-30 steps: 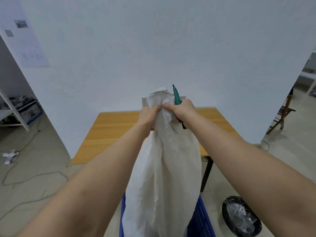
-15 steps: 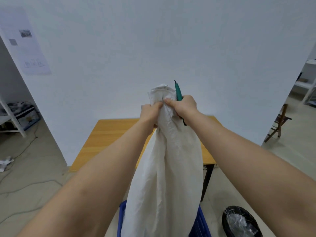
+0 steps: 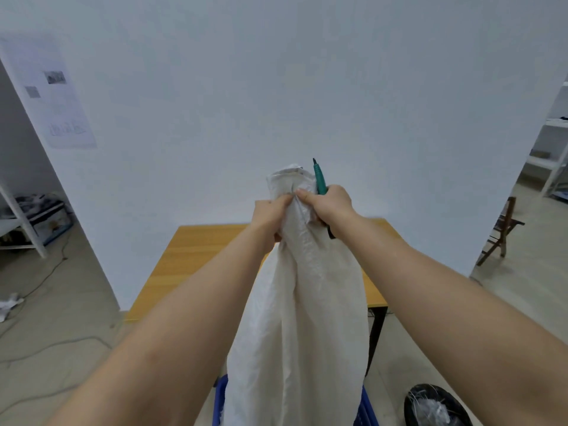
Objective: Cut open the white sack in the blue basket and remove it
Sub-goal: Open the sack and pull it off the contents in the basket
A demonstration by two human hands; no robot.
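Note:
The white sack (image 3: 301, 327) hangs long and crumpled in front of me, its bunched top held high. My left hand (image 3: 270, 218) grips the left side of the sack's neck. My right hand (image 3: 330, 206) pinches the right side of the neck and also holds a green-handled cutter (image 3: 319, 178) that points upward. The sack's lower end drops into the blue basket (image 3: 219, 401), of which only the rim shows at the bottom edge. The sack's contents are hidden.
A wooden table (image 3: 203, 259) stands against the white wall behind the sack. A black bin (image 3: 436, 405) with clear plastic sits on the floor at lower right. Cables (image 3: 46, 345) trail across the floor at left. A chair (image 3: 504, 232) stands at right.
Both hands have lifted the sack's neck higher, and more of the sack has risen out of the basket. The head view has tilted upward.

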